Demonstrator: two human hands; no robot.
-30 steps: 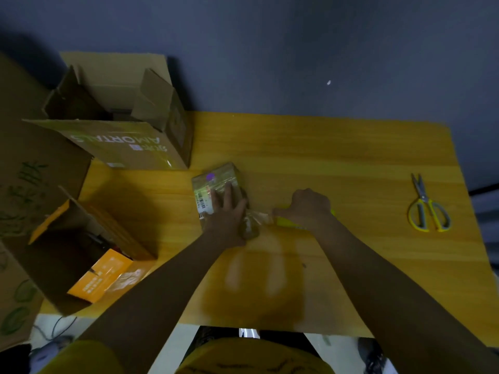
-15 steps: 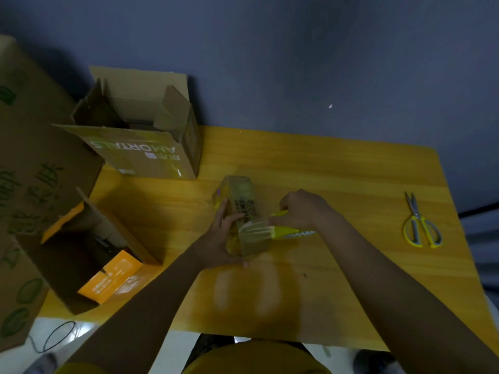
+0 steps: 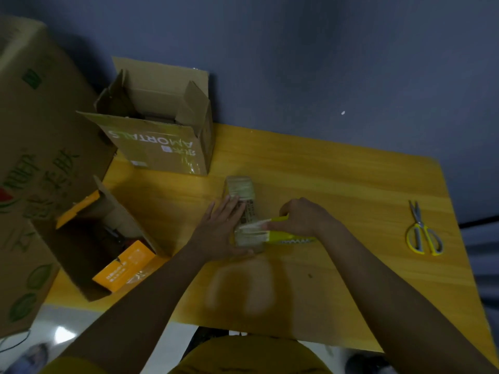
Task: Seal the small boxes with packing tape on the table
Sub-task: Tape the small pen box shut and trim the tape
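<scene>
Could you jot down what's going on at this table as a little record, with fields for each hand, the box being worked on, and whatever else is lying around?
left hand: left hand lies flat with straight fingers on the small box, steadying it
right hand: right hand grips the yellow tape dispenser at the box's near end
tape: a strip runs from the dispenser onto the box
scissors: scissors lie untouched on the right of the table
other boxes: open cardboard box at the back left; open orange box at the left edge

Table (image 3: 337,168): yellow wood-grain top, set against a plain dark blue-grey wall (image 3: 324,55). Below the table's near-left corner, pale glossy floor (image 3: 67,325) with a bright light reflection. Dim overall lighting; soft shadows fall on the tabletop.
</scene>
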